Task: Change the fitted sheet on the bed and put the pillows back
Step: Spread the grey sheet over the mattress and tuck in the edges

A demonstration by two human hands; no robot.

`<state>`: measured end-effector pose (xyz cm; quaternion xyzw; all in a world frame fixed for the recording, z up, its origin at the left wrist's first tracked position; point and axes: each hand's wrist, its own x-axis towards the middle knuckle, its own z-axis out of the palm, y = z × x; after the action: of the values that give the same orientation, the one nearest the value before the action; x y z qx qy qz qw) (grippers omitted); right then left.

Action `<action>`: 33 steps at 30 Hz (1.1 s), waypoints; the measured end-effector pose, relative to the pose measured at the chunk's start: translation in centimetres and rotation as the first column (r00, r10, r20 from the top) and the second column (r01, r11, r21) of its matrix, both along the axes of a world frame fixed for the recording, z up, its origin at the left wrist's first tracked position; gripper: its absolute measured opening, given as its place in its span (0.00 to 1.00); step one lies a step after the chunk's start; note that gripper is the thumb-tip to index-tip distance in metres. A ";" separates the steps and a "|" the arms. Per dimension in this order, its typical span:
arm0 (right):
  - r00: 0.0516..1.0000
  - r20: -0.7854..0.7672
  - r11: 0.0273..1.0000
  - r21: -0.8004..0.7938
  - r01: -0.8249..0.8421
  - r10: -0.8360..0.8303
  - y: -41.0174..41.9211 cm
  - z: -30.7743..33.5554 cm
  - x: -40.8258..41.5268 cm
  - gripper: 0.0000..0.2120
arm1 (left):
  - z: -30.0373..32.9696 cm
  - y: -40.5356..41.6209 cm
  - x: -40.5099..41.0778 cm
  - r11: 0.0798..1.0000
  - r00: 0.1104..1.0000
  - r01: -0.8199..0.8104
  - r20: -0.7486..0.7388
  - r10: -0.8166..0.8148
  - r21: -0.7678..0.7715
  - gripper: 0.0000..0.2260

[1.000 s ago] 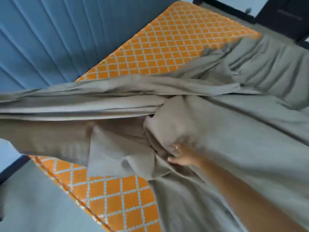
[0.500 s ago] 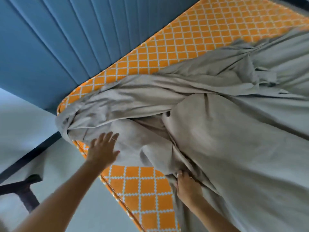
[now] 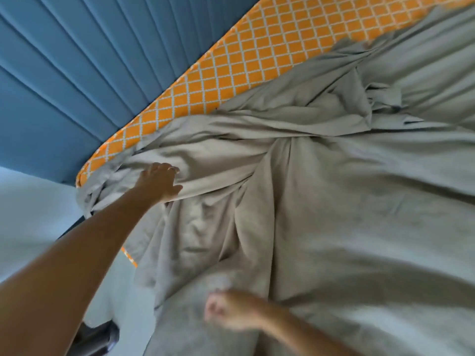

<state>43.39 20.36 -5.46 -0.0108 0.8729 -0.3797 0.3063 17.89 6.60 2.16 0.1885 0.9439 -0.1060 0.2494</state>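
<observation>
Crumpled beige-grey fabric fitted sheet [image 3: 334,214] is spread loosely over most of the orange mattress [image 3: 257,55], whose surface is printed with a white diamond lattice. Taking the mattress as landmark: a bare strip of it is left uncovered along its far edge, and a small sliver of its near side edge [image 3: 129,258] is seen below the sheet. Against the far edge of the mattress a blue padded headboard [image 3: 77,73] with vertical channels is stood. Off the near corner of the mattress a pale floor [image 3: 28,214] is seen, with a dark object [image 3: 97,337] partly visible further down; what it is cannot be told. The sheet is bunched in thick folds at the near corner of the mattress and is draped over its side.

The left hand [image 3: 160,183] is laid on the bunched folds just inside that corner, with fingers mostly extended and slightly bent, thumb spread; the cloth is touched rather than visibly grasped. The right hand [image 3: 228,310] is blurred, at the sheet hanging over the mattress side, with fingers curled into a fist; whether cloth is gripped inside it cannot be told.
</observation>
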 end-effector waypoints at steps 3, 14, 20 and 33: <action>0.979 0.037 0.972 0.133 0.196 -0.202 8.5 3.0 -2.6 0.10 | 0.6 5.1 0.0 0.990 0.990 0.144 -0.005 -0.144 -0.008 0.25; 0.888 0.065 0.805 0.455 0.380 -0.456 26.4 5.4 -8.2 0.15 | 0.2 16.5 -4.1 0.926 0.924 0.363 -0.084 -0.372 -0.107 0.26; 0.834 -0.182 0.614 0.598 0.515 -0.522 28.5 5.0 -13.3 0.18 | -3.2 18.5 -11.4 0.928 0.930 0.351 -0.072 -0.361 -0.126 0.23; 0.836 -0.213 0.359 0.829 0.428 -0.506 31.1 6.6 -30.4 0.13 | -9.0 13.0 -26.3 0.822 0.955 0.295 -0.149 -0.255 0.487 0.12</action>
<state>12.99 51.42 1.12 0.4041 0.8955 0.0275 0.1844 -8.38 19.57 -6.89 0.3769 0.9104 0.1024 0.1367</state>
